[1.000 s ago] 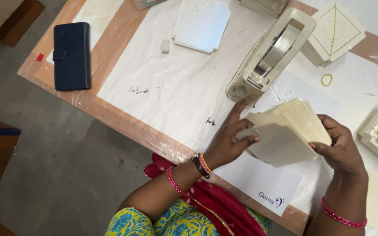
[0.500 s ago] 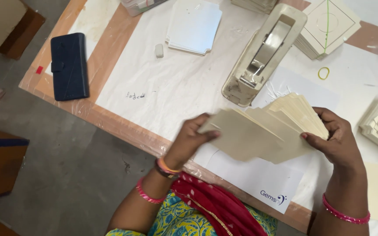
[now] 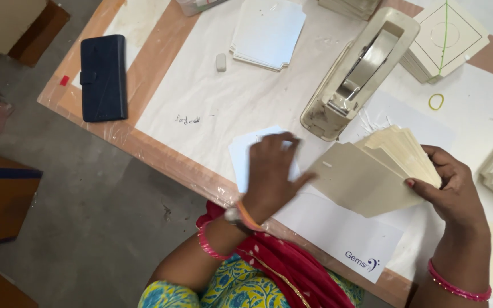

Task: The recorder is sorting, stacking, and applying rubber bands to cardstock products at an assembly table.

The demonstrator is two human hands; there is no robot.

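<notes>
Head view. Fanned stack of cream card sheets, near edge of surface: right hand clenched on its corner. Left hand released, flat on pale blue card. Likely light, stiff, slippery; best pinched at edges.

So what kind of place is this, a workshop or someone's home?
Most likely a small craft or packaging workshop. The table is covered in taped-down paper, a big tape dispenser sits on it, and stacks of cut card lie around while the right hand holds a fan of cream cards.
</notes>
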